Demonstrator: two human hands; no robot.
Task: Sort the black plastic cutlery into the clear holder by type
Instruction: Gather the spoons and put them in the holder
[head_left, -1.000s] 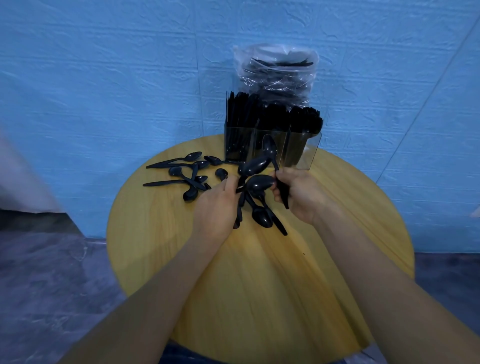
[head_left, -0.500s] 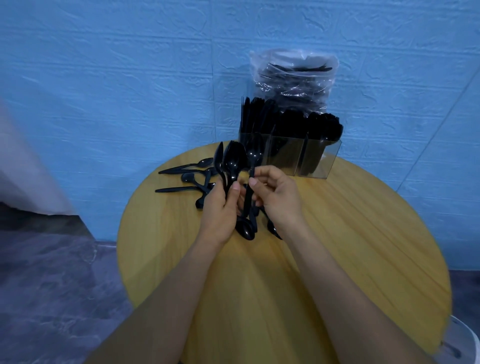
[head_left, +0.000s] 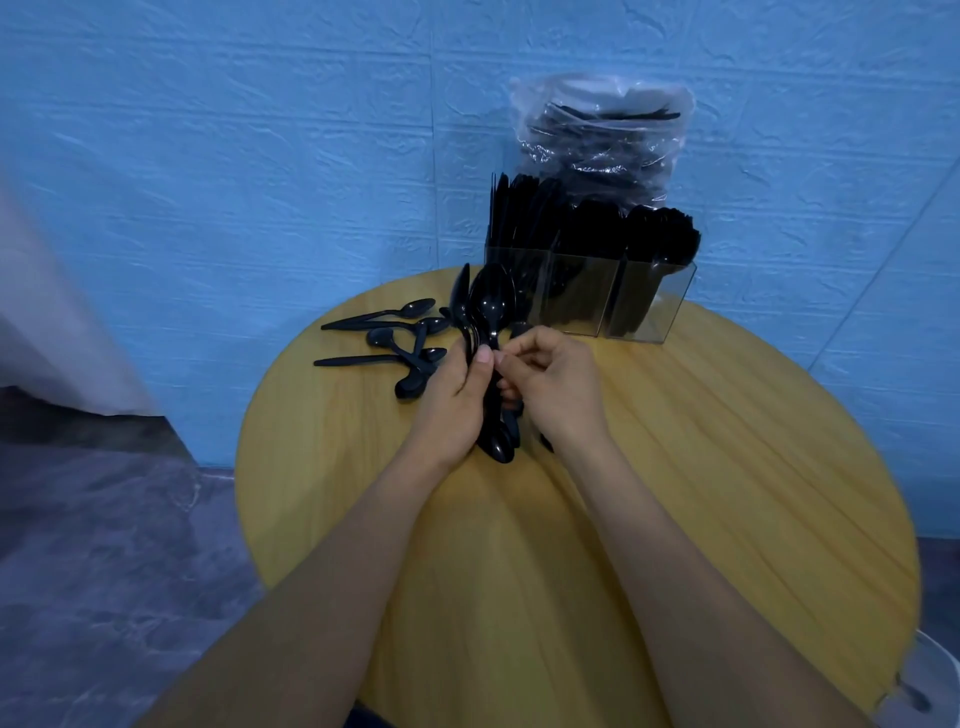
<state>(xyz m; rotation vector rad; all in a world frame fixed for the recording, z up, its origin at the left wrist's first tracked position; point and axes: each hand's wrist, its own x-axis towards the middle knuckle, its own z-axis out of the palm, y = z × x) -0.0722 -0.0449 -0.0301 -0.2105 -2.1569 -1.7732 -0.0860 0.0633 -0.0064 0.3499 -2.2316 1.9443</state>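
Black spoons (head_left: 485, 312) bunched, handles hidden by hands

This looks like a plain indoor room set up for a tabletop chore, not a kitchen or a shop. A small round wooden table (head_left: 675, 519) stands against a blue wall (head_left: 260, 156) of textured brick-pattern panels, on a dark grey marbled floor (head_left: 104, 545). A clear bag (head_left: 602, 140) of bulk black cutlery leans on the wall.
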